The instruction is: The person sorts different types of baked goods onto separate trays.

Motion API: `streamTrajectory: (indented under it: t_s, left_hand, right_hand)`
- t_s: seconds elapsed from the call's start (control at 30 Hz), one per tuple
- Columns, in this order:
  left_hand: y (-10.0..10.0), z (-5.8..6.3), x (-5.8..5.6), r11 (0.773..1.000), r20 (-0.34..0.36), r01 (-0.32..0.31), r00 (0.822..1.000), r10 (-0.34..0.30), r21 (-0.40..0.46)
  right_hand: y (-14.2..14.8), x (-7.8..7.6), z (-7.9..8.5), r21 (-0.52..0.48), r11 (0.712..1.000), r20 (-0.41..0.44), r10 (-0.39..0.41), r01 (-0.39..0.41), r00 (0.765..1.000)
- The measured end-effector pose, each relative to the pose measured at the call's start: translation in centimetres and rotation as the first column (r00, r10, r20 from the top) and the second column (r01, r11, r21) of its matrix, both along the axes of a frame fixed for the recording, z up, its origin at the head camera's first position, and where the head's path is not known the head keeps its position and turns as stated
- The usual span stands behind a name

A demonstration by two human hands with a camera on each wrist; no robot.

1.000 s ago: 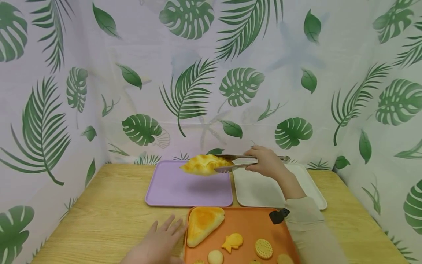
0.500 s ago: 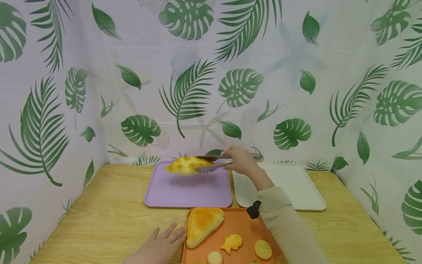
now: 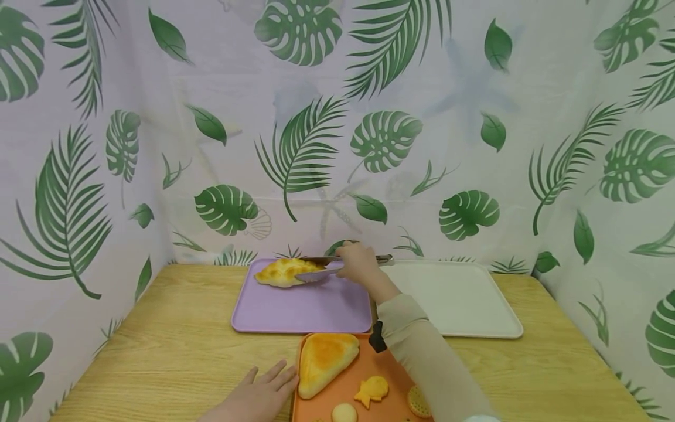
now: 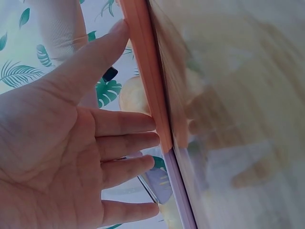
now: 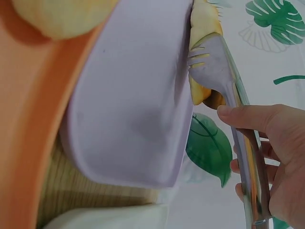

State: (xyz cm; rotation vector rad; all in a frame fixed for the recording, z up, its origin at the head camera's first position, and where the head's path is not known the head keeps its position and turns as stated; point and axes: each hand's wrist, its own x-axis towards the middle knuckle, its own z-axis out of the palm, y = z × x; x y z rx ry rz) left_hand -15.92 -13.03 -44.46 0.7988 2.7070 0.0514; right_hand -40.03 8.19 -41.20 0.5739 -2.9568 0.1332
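In the head view my right hand (image 3: 358, 266) holds metal tongs (image 3: 319, 274), whose ends clasp a golden, bumpy-topped bread (image 3: 282, 274). The bread is low over the back left of the purple tray (image 3: 316, 313); whether it touches the tray I cannot tell. The right wrist view shows the thumb on the upper arm of the tongs (image 5: 221, 69) and fingers curled beneath. My left hand (image 3: 258, 395) lies with fingers spread against the left edge of the orange tray (image 3: 371, 363). In the left wrist view its fingertips meet the orange rim (image 4: 148, 71).
On the orange tray lie a triangular bread (image 3: 324, 363), a fish-shaped cookie (image 3: 372, 390), a round pale cookie (image 3: 344, 412) and a dotted cookie (image 3: 418, 404) partly behind the right sleeve. A white tray (image 3: 453, 299) stands right of the purple one. Leaf-patterned cloth (image 3: 337, 146) encloses the wooden table (image 3: 179, 340).
My right hand has moved left with the tongs, carrying the bread left and lower, to the purple tray's back left. The left hand has settled at the orange tray's edge, slightly lower.
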Motion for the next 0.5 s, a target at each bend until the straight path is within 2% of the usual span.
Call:
streamTrajectory:
  t_s: [0.23,0.5]
  left_hand:
    - [0.14,-0.07,0.1,1.0,-0.036,0.01,0.999,-0.01,-0.012]
    - [0.0,0.19,0.32,1.0,-0.005,-0.007,1.0,0.007,0.009]
  right_hand:
    - [-0.88,0.33,0.04,0.011,0.999,0.038,-0.031,0.03,0.999]
    - [-0.96,0.95,0.27,0.036,0.999,0.031,-0.04,0.039,0.999]
